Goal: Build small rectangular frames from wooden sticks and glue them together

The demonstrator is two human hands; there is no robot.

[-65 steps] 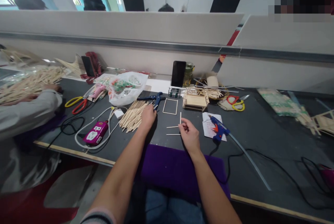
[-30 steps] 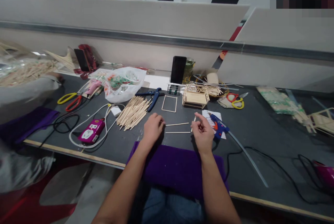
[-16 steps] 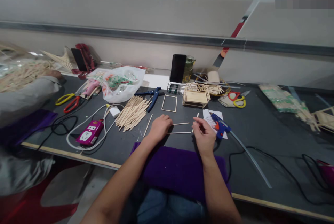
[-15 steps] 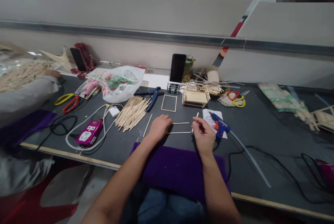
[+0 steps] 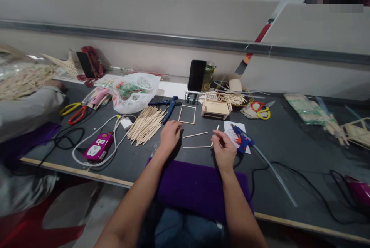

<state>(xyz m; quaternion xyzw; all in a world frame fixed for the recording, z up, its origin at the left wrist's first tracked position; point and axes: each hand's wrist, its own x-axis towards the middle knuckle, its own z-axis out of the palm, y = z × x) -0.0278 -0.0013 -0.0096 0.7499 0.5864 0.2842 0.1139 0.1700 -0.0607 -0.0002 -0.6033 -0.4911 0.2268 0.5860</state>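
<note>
My left hand (image 5: 171,136) is over the table, left of two thin wooden sticks, its fingers loosely bent and nothing visible in them. The upper stick (image 5: 195,134) lies slightly slanted; the lower stick (image 5: 197,147) lies level, its right end near my right hand (image 5: 224,149). A short upright stick (image 5: 215,134) is pinched between that hand's thumb and fingers. Behind them lies a rectangular stick frame (image 5: 187,114), with a small wooden stick-built bench (image 5: 216,108) to its right. A blue glue gun (image 5: 243,139) rests on white paper beside my right hand.
A pile of sticks (image 5: 147,125), blue cutters (image 5: 171,108) and a plastic bag (image 5: 135,91) are to the left. A magenta power block (image 5: 100,146) trails cables. Scissors (image 5: 261,110) lie right; a phone (image 5: 197,75) stands behind. Purple cloth (image 5: 199,186) covers the front edge. A co-worker's sleeve (image 5: 34,105) reaches in.
My left hand has let go of the two lying sticks and moved up and left. The upper stick has turned to a slant. My right hand still holds its stick, nearly unmoved.
</note>
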